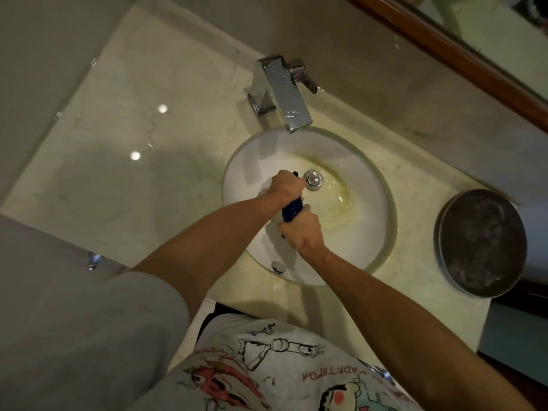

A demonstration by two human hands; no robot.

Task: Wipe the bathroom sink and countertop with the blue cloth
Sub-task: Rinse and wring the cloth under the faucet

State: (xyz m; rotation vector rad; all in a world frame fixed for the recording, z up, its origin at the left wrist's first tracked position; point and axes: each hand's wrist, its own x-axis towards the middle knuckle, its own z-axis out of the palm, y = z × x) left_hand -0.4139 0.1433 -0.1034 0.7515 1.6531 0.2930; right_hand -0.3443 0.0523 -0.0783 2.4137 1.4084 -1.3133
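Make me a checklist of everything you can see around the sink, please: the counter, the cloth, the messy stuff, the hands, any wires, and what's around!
Surface: glossy pale marble countertop with ceiling-light reflections; round white sink with yellowish staining around the drain plug.
Job's things: blue cloth, twisted into a roll over the basin.
Clutter: round dark metal tray on the counter to the right of the sink.
Hands: left hand grips the cloth's far end; right hand grips its near end.
Cables: nothing seen.
Surroundings: chrome faucet behind the basin, no water seen running; wood-framed mirror at upper right; grey wall at left.
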